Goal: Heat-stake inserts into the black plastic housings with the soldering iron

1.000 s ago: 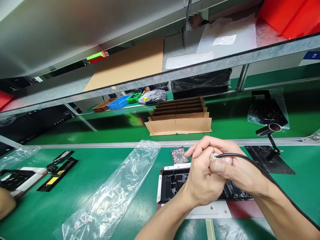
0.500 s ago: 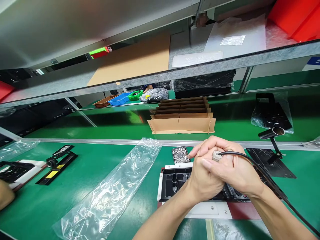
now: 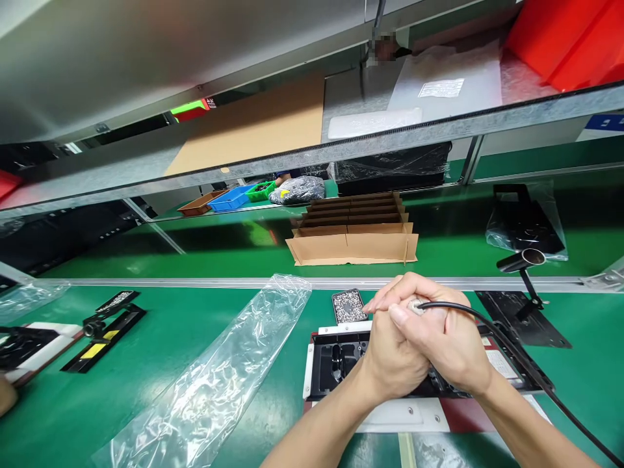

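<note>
My left hand (image 3: 394,344) and my right hand (image 3: 451,341) are closed together around an upright corded electric screwdriver (image 3: 415,305). Only its pale top end shows between my fingers; the rest of the tool is hidden. From that end a black cord (image 3: 507,335) runs over my right wrist to the lower right. Beneath my hands lies a long black plastic housing (image 3: 319,370), set in a white and dark-red fixture (image 3: 424,416). The tool's tip, and where it meets the housing, cannot be seen. Just behind the fixture sits a small dark tray of screws (image 3: 349,306).
A clear plastic bag (image 3: 219,370) lies left of the fixture. Farther left is a black bracket assembly (image 3: 104,331); another person's hand (image 3: 6,395) shows at the edge. Cardboard dividers (image 3: 353,247) stand behind, and a black stand (image 3: 524,305) at right. A shelf (image 3: 273,159) spans above.
The whole view has shifted slightly. My hands keep the same closed grip over the housing. More of the housing's right end shows, and the other person's hand at far left shows less.
</note>
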Demonstrator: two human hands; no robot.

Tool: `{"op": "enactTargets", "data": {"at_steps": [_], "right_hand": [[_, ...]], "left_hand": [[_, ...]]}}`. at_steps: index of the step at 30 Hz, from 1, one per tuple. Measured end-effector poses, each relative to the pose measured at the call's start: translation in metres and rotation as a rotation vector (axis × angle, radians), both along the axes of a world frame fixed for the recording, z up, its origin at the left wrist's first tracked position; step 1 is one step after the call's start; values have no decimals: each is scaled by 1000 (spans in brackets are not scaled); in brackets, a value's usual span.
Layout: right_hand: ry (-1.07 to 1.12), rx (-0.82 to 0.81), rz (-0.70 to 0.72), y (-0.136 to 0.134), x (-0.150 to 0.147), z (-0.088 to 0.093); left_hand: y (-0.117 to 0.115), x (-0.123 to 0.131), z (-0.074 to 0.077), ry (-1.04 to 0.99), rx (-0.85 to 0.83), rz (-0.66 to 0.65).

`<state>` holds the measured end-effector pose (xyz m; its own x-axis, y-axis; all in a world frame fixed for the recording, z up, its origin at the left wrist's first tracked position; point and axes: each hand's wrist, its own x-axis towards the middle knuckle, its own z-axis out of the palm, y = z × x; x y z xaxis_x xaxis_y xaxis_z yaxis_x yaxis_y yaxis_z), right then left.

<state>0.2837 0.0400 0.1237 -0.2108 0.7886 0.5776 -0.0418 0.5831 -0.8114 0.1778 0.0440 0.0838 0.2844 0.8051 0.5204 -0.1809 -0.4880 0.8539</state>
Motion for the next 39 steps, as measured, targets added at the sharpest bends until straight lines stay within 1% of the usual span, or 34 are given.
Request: {"op": "enactTargets", "data": {"at_steps": [3, 8, 15, 18, 22, 25, 30, 35, 39], "right_hand": [[-11, 25, -44, -1, -2, 0], [-6, 35, -33, -1, -2, -2], [-50, 39, -81, -2, -2, -4], [-42, 21, -71, -2, -2, -3], [-43, 3, -56, -1, -2, -2], [-49, -11, -66, -1, -3, 0], [-43, -20, -85, -2, -4, 3], [-49, -26, -79, -1, -3, 2], [-40, -36, -84, -1, -2, 1]], "left_hand": [[0, 0, -1, -3, 1, -33], [-1, -1, -2, 36, 32, 5], [0, -2, -7, 124, 81, 25], [1, -1, -3, 84, 59, 61], [1, 0, 4, 31, 39, 53], [0, 0, 6, 33, 16, 50], [0, -2, 0, 78, 46, 63], [-1, -4, -5, 83, -18, 57], [-2, -5, -7, 78, -28, 57]]}}
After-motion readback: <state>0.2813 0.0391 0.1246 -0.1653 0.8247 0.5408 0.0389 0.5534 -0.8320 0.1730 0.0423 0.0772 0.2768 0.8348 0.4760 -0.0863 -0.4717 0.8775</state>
